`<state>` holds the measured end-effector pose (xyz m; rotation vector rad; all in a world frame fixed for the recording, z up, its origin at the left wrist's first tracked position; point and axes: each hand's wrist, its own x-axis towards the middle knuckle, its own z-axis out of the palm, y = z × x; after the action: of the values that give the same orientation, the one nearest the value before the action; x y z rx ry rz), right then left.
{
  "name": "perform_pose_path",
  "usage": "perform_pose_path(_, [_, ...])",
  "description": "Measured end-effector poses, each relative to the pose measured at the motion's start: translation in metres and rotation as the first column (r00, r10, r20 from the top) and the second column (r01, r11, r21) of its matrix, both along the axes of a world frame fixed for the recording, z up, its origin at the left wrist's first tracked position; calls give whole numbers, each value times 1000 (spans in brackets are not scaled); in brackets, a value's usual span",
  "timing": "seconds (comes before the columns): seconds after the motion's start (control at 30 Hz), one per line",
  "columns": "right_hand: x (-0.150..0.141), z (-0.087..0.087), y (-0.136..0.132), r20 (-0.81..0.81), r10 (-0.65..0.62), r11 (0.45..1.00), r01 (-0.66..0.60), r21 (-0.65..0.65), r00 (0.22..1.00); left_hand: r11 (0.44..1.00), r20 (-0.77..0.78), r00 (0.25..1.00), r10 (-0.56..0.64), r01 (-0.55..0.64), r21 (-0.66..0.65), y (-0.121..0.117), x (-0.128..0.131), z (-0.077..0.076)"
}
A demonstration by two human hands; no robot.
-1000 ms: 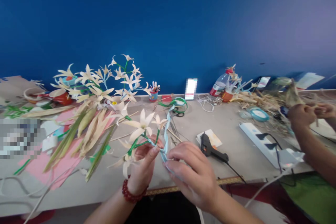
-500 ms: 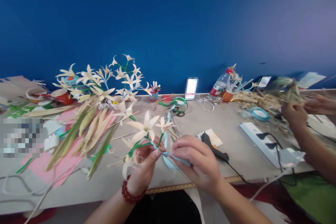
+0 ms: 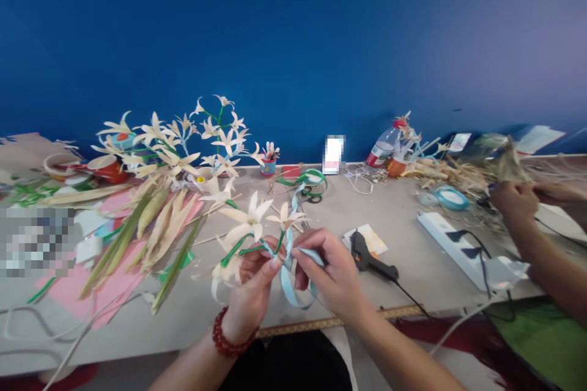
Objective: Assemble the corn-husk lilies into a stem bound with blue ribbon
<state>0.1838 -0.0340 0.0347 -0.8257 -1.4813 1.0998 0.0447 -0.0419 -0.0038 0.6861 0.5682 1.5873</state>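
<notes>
Blue ribbon loop [image 3: 287, 291] lower, nearer table's front edge [image 3: 316, 325]

A: Rm R of right hand [image 3: 334, 269]?
B: Glue gun [image 3: 367, 255] in the way; hand fits betw. it & power strip [image 3: 447, 248], cord [image 3: 412, 299] across near end.
A: L side?
B: Blocked: husks [image 3: 160, 233], long green leaf [image 3: 177, 263].
</notes>
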Motion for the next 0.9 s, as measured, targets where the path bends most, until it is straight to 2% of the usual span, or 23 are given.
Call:
perform_pose_path(0.33, [8,-5,11,72,25,994,-32,105,997,987,21,999,41,-38,-158,0,1,-2])
perform_pose_path(0.6, [11,-17,17,70,-18,981,4,194,997,993,-14,999,-37,35,-110,-1,4,7])
perform_pose_path(0.9, [4,-23,16,28,-122,956,110,271,992,996,-47,999,-7,3,-94,-2,6,4])
